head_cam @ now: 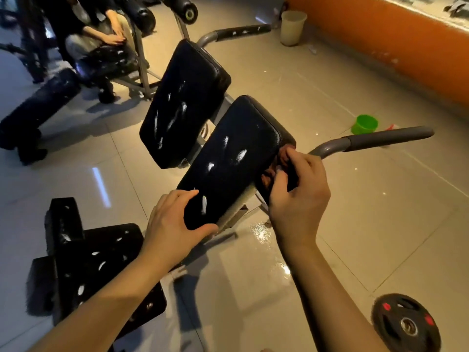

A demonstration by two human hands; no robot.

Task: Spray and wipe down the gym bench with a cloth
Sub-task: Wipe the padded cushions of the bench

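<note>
The gym bench has two glossy black pads side by side, the left pad [182, 97] and the right pad [236, 153], both streaked with white foam or spray. My left hand [170, 224] grips the near corner of the right pad, fingers on top and thumb under the edge. My right hand [299, 189] is curled against the pad's right side and pinches what looks like a small dark cloth [292, 177], mostly hidden by the fingers. No spray bottle is in view.
A grey handle bar [380, 141] sticks out right of the pad. Lower black pads [96, 262] lie at bottom left. On the tiled floor are a green cup [364, 124], a white bucket [293, 26] and a weight plate [406, 323]. A person sits on a machine [96, 39].
</note>
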